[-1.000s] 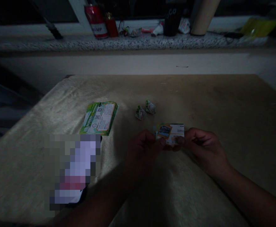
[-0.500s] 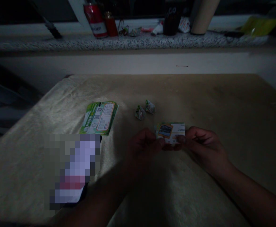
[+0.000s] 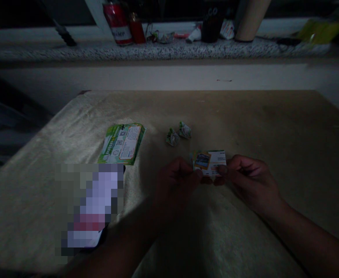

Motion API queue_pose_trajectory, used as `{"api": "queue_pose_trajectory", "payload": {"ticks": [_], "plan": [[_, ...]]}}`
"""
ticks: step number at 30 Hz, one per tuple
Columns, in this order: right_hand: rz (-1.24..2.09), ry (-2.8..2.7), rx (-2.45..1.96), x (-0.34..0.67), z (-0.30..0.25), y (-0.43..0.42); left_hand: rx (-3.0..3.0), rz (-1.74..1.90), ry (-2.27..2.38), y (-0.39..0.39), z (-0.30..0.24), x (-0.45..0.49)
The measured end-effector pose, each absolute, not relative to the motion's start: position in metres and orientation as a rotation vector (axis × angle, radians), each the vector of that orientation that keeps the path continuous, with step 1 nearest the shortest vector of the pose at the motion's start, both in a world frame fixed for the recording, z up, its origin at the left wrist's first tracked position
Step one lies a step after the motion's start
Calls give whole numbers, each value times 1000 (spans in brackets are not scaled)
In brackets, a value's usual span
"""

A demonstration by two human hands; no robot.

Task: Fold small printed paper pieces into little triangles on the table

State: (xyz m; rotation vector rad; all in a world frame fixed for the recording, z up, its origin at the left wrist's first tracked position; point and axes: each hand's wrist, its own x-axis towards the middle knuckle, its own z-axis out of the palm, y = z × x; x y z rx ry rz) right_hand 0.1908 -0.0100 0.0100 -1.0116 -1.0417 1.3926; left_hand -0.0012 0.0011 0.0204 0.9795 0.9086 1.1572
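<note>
A small printed paper sheet (image 3: 212, 158), with a picture on its left part and text on its right, is held flat above the table. My left hand (image 3: 178, 179) pinches its left edge, thumb on top. The right edge is pinched by my right hand (image 3: 249, 175), its thumb over the print. Just beyond the sheet lie two small folded paper pieces, one nearer (image 3: 172, 137) and one farther (image 3: 184, 130), green and white. To the left sits a stack of green printed sheets (image 3: 122, 144).
Below the green stack lies a phone (image 3: 95, 208), its screen blurred out. The table (image 3: 244, 112) has a pale cloth cover. Behind it, a speckled stone sill (image 3: 157, 51) holds a red can (image 3: 118, 25), a red bottle (image 3: 137, 30), a dark cup (image 3: 211, 23) and a tan cylinder (image 3: 252, 19).
The paper sheet has tilted or bent slightly between my fingers and looks a little narrower. Both hands stay nearly in place, and the things on the table have not moved.
</note>
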Motion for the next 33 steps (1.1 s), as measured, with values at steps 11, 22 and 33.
{"api": "queue_pose_trajectory", "payload": {"ticks": [11,22,33], "plan": [[1419,-972,-1121,188,17,-9,1004,1131,1011,2,25,-2],[1530,-865,-1177,193,15,-6,1024,1121,1012,6,18,-6],[1415,-877,-1114,189,22,-6,990,1102,1033,6,21,-6]]}}
